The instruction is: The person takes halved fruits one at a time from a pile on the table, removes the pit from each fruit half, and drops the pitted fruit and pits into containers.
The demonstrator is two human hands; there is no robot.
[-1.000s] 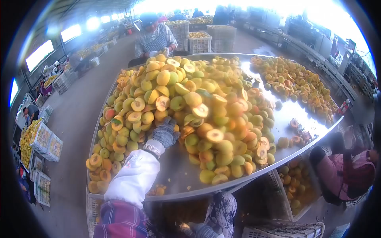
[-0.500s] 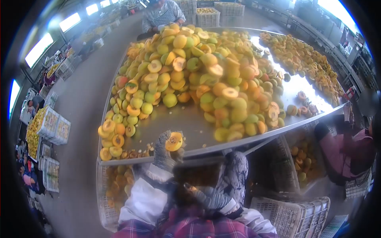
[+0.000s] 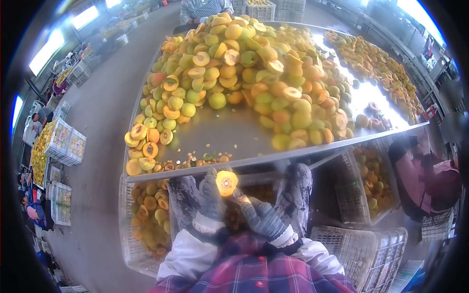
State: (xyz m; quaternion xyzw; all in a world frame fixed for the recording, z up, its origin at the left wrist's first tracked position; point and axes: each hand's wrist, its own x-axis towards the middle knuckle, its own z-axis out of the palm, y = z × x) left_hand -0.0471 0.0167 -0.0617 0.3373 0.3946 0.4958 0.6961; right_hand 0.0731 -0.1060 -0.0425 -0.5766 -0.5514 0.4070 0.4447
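Observation:
A cut yellow peach half (image 3: pixel 226 183) is in my left hand (image 3: pixel 211 200), which wears a grey glove. Its cut face, with the stone area in the middle, is turned up toward me. Close beside it is my right hand (image 3: pixel 265 220), also gloved, with the fingers closed. Something small and dark shows at its fingertips near the peach; I cannot make out its kind. Both hands are over my lap, just in front of the metal table (image 3: pixel 234 129). A big heap of peach halves (image 3: pixel 229 73) covers much of the tabletop.
Peach stones and scraps (image 3: pixel 195 162) lie along the near table edge. A crate of peach halves (image 3: pixel 155 215) stands at my left, another crate (image 3: pixel 349 188) under the table at right, and a white crate (image 3: pixel 359 249) beside me. A co-worker (image 3: pixel 432 180) sits right; another person (image 3: pixel 205 10) is across the table.
My left hand has come down from the table edge toward my lap with the peach half. My right hand has risen to meet it. The view has tilted slightly.

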